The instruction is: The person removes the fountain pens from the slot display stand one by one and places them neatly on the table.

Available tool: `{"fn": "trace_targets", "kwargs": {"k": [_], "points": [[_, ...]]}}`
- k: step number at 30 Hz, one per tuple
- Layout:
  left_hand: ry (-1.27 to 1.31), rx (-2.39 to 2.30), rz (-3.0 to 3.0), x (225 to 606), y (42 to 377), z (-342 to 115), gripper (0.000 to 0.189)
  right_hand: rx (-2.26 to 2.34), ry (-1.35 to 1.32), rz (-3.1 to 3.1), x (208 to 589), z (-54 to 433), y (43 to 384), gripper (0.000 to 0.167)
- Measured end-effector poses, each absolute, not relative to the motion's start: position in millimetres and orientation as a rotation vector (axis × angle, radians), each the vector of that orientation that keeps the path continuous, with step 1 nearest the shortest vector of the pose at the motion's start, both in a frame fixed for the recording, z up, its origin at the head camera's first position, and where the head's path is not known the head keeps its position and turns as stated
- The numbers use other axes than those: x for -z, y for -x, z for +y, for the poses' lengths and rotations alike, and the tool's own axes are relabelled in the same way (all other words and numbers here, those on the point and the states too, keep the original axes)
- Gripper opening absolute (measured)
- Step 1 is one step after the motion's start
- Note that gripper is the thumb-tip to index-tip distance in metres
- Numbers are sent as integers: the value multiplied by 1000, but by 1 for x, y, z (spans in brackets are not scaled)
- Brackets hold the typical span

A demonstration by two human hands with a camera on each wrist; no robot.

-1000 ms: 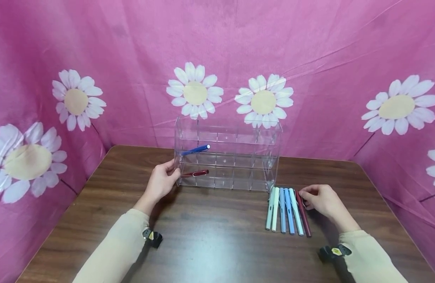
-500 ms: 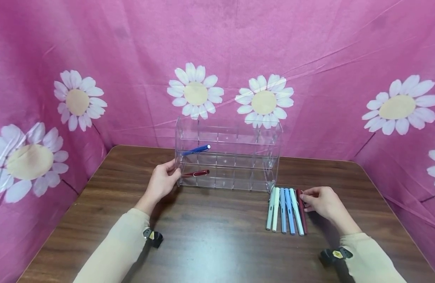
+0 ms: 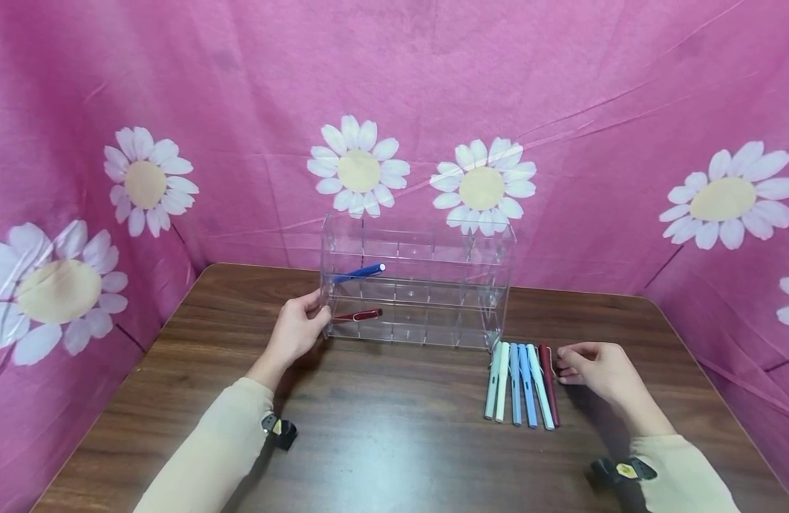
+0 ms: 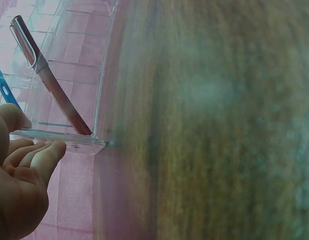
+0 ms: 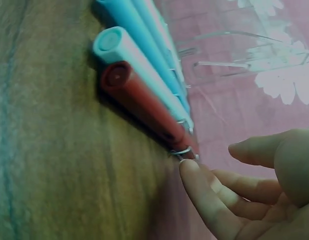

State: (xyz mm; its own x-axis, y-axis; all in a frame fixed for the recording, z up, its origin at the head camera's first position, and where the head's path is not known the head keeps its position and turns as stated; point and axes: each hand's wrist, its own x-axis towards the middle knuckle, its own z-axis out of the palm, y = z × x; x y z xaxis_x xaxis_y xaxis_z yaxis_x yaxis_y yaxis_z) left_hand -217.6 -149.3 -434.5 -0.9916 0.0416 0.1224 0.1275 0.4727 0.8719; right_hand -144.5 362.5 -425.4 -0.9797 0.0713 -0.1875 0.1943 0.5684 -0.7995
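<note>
Right hand (image 3: 601,369) withdrew loosely, seemingly off red pen (image 5: 144,104); left (image 3: 296,330) grips rack (image 3: 412,293).

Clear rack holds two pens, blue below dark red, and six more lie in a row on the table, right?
No, not below: the head view shows the blue pen above the dark red pen in the clear rack; six more pens lie in a row on the table.

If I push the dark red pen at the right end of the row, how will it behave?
The dark red pen looks straight and stiff, so should probably move as one piece. Its rounded barrel may roll, though the clip could stop it. Pushed left, it would likely bump the pale blue pen beside it.
</note>
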Motion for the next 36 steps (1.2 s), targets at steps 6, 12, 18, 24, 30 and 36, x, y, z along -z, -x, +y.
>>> {"fn": "trace_targets", "kwargs": {"k": [6,12,18,24,30,36], "points": [[147,1564,-2633,434,217,-149,50,1469,-235,2697,416,357,139,41],[160,1586,-2613,432,219,-148,49,1531,-123,2767,400,345,138,38],[167,1591,-2602,432,221,-148,49,1522,19,2880,386,329,138,36],[150,1574,-2614,434,218,-149,50,1527,76,2939,384,310,139,32],[148,1570,-2616,432,217,-148,50,1580,103,2963,381,293,141,29],[141,1576,-2625,433,216,-148,50,1672,180,2915,381,276,141,26]]}}
